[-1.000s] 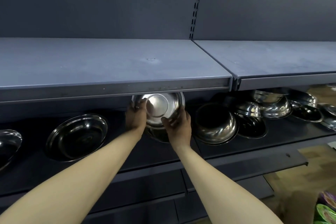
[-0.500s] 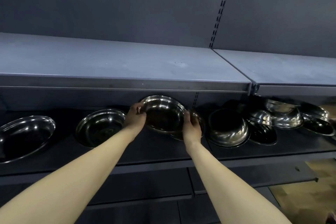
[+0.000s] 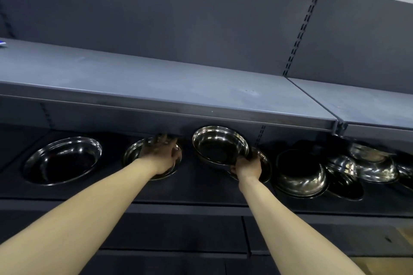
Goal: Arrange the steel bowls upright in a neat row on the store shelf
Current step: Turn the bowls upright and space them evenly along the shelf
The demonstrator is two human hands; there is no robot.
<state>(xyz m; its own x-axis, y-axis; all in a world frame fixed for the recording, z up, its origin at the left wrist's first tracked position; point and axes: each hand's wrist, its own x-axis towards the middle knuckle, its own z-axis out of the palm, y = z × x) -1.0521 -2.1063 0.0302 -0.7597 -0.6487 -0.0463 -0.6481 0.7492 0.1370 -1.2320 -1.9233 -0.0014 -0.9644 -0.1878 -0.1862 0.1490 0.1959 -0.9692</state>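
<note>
On the dark lower shelf a wide steel bowl lies upright at the far left. To its right is a second bowl; my left hand lies across it with fingers curled over its far rim. My right hand grips the lower right rim of a third bowl, held tilted just above the shelf with its opening facing me. Partly under that hand lies another bowl. Further right a deep bowl lies tipped on its side.
A loose heap of several steel bowls fills the right end of the lower shelf. The grey upper shelf overhangs closely, its front lip just above the bowls. A slotted upright runs up the back panel.
My left hand let go of the held bowl and moved left onto the neighbouring bowl. My right hand alone now holds the bowl, carried slightly left. My view tilted up and shifted left.
</note>
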